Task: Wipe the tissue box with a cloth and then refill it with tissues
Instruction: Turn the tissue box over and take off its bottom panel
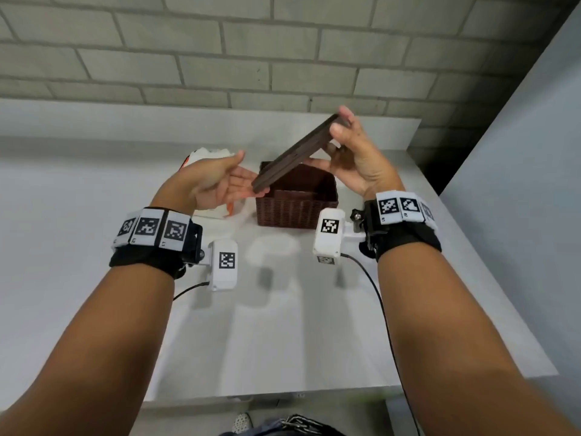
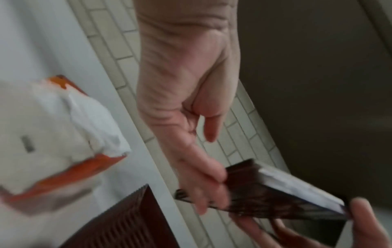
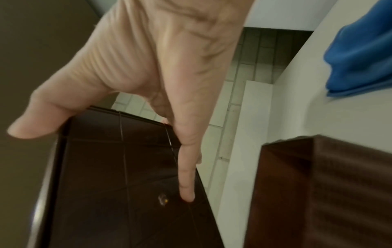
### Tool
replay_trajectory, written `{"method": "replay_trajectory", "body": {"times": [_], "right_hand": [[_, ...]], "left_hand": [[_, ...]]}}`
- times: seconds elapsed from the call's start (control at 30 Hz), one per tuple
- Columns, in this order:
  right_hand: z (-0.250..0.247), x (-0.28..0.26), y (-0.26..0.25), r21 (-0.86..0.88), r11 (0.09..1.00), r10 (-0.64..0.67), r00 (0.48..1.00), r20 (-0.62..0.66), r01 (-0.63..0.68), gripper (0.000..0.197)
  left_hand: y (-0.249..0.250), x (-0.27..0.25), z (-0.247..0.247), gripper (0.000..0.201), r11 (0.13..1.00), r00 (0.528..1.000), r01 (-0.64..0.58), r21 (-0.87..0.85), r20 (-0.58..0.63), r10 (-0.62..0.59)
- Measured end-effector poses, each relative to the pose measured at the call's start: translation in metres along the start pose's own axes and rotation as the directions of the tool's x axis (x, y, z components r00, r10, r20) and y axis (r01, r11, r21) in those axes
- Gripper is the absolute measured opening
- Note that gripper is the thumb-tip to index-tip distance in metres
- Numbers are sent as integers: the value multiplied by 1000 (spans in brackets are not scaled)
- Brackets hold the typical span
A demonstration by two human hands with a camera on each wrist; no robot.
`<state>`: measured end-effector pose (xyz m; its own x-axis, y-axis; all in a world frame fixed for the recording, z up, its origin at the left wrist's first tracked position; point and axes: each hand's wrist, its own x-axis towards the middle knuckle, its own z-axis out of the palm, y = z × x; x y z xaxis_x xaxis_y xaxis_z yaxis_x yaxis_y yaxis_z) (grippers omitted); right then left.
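The brown woven tissue box [image 1: 297,201] stands open on the white table [image 1: 94,247]. Its flat brown lid [image 1: 295,155] is held tilted above it, low end to the left. My right hand [image 1: 338,133] pinches the lid's raised right end, thumb on top and fingers beneath. My left hand [image 1: 248,174] lies with straight fingers against the lid's low left end, thumb apart. In the left wrist view those fingers [image 2: 203,181] cross the lid's [image 2: 265,198] corner. A white and orange tissue pack [image 1: 207,155] lies left of the box. The right wrist view shows a blue cloth [image 3: 360,58] on the table.
A grey brick wall [image 1: 220,51] rises behind the table. A pale wall [image 1: 518,152] closes the right side, with a dark gap beside the table's back right corner. The table's front edge [image 1: 283,394] runs just before my body.
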<state>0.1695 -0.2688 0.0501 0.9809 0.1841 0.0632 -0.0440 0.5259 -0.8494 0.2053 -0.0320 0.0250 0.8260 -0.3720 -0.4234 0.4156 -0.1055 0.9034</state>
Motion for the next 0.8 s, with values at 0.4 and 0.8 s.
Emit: {"method": "replay_trajectory", "body": {"times": [0.4, 0.8], "right_hand": [[-28, -67, 0, -535, 738, 318, 911, -262, -411, 20], [-25, -54, 61, -700, 229, 396, 722, -568, -676, 22]], "left_hand": [[-41, -20, 7, 17, 962, 989, 123, 244, -110, -98], [-78, -7, 38, 21, 870, 956, 264, 417, -232, -179]]}}
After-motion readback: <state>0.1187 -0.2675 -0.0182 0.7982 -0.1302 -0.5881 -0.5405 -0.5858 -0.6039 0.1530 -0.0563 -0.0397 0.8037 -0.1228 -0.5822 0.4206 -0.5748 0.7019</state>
